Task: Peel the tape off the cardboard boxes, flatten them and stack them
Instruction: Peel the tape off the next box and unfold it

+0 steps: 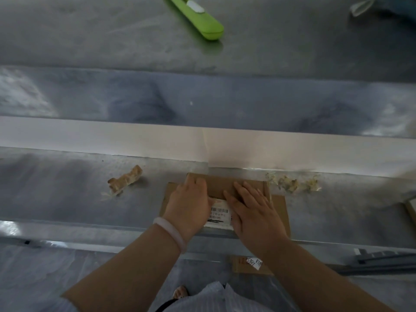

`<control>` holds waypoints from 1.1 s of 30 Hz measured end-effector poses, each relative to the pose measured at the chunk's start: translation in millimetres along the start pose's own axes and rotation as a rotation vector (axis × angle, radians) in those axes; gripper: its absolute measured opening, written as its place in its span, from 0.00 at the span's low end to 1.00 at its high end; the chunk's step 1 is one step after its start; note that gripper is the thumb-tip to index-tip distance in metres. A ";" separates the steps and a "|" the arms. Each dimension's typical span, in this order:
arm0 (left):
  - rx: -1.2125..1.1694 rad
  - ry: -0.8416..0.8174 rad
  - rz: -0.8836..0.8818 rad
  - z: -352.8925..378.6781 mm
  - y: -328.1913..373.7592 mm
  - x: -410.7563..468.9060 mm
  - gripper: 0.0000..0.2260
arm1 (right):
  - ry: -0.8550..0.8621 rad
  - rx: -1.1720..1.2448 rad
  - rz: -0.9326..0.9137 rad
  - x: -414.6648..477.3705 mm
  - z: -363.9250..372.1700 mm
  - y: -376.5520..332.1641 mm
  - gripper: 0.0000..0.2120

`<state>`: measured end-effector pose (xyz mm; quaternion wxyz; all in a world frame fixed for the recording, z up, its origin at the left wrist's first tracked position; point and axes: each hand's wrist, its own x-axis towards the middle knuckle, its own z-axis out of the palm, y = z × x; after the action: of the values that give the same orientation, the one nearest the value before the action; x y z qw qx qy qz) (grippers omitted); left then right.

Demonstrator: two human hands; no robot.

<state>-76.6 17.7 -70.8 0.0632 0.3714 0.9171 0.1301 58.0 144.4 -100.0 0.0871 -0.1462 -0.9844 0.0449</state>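
A flattened brown cardboard box (279, 208) with a white barcode label (219, 213) lies at the near edge of the metal table (67, 194). My left hand (189, 203) rests on the box's left side, fingers curled over its far left corner. My right hand (252, 210) lies flat, palm down, on the right part, fingers spread and pointing away. Both hands press on the cardboard. A crumpled strip of brown tape (125, 180) lies on the table left of the box. Clear crumpled tape scraps (292, 183) lie to its right.
A green utility knife (198, 19) lies on the far surface beyond a raised metal ledge (112, 136). Another cardboard piece with a handwritten white label (253, 264) sits on the floor below the table edge. A white object (360, 6) shows at the top right.
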 end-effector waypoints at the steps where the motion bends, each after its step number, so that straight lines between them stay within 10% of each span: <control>1: 0.016 -0.008 -0.025 0.6 1.1 0.5 0.12 | -0.002 0.008 0.007 0.4 0.8 -0.3 0.22; 20: -0.278 0.031 -0.015 -21.2 -32.5 3.2 0.07 | -0.044 0.032 0.068 0.1 -4.8 -3.7 0.22; 33: -0.123 0.184 0.360 -4.2 -52.0 -5.8 0.12 | -0.032 0.030 0.074 1.4 -3.9 -6.0 0.22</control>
<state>-107.8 -23.0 -81.6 -0.0226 0.5111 0.8284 0.2282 55.7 139.3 -95.3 0.0716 -0.1804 -0.9788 0.0650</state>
